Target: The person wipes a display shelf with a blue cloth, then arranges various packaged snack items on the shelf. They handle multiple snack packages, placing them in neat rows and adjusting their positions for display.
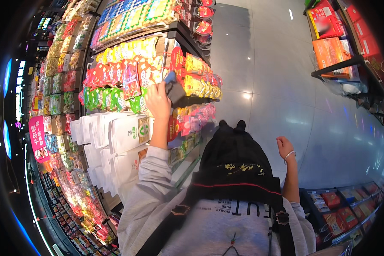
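Observation:
My left hand (159,100) reaches over the stepped snack display and grips a dark grey cloth (176,93) with a bluish corner; the cloth is somewhat blurred. Close to its fingers stands a dark pink snack packet (132,80). Red snack bags (107,75) and green snack bags (102,98) line the tiers beside it. White paper-like pouches (124,136) stand in rows below, next to my forearm. My right hand (285,148), with a bangle at its wrist, hangs over the floor at my side. Its fingers are bent, and the palm is hidden.
Yellow bags (200,86) and round red signs (177,58) edge the display's corner. Clear-lidded tubs (203,28) stand farther along it. Across the grey tiled floor (272,80) is a black rack (339,65) with boxes. A low compartmented display (336,211) lies at lower right.

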